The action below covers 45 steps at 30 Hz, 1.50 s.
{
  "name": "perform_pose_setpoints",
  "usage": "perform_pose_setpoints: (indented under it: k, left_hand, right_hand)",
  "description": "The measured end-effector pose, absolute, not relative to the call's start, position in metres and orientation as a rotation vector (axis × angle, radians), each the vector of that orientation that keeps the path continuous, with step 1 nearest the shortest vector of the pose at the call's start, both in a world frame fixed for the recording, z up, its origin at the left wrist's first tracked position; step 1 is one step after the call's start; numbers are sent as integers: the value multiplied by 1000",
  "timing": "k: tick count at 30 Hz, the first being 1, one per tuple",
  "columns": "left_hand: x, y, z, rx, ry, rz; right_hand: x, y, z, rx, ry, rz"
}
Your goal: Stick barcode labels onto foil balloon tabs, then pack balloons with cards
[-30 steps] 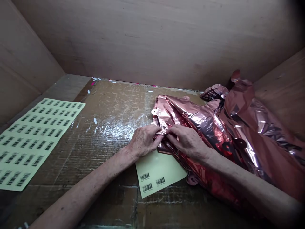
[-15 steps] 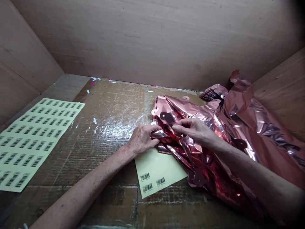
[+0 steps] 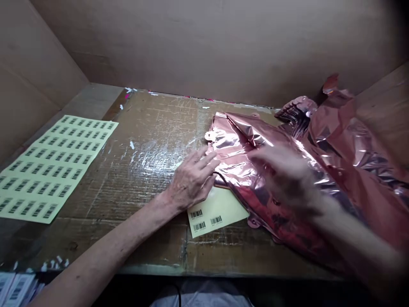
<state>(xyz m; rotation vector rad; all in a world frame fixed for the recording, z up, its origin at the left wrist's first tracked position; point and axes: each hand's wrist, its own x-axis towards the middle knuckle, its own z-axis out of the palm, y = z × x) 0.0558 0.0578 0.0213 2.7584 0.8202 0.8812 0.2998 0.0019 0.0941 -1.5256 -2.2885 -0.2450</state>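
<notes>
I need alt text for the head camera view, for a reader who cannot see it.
A left hand rests on the edge of a pile of rose-gold foil balloons, while the blurred right hand hovers over them. A barcode label sheet lies partly underneath; a fuller sheet lies far left on the taped cardboard worktop.

Hands [image 3: 191, 179] on pink foil balloons [image 3: 249, 170]

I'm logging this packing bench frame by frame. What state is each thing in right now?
Foil balloons: deflated, crumpled, heaped flat on the table.
Small label sheet: flat, partly under the foil, few barcodes left.
Large label sheet: flat, rows of barcodes.
Left hand: open, fingers at the foil's edge.
Right hand: blurred, over the foil.
</notes>
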Motion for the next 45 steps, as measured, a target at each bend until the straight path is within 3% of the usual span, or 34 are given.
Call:
perform_pose_setpoints:
  k: [3, 9, 23, 30, 36, 42, 45]
  left_hand:
    - [61, 55, 10, 2814, 819, 658]
    - [57, 59, -1, 2754, 800, 623]
    - [57, 58, -3, 2719, 788, 651]
    - [57, 59, -7, 2718, 784, 657]
    - [57, 58, -6, 2726, 781, 651]
    - [56, 58, -5, 2725, 792, 633]
    - [56, 57, -3, 2714, 796, 613]
  right_hand:
    - [252, -50, 50, -1293, -2434, 166]
    - [244, -79, 8, -1124, -2412, 50]
    - [246, -66, 23, -1358, -2399, 499]
    - [244, -64, 21, -1384, -2540, 268]
    - [249, -55, 30, -1419, -2387, 636]
    - [240, -63, 28, -1535, -2420, 629]
    - [243, -60, 38, -1553, -2335, 778]
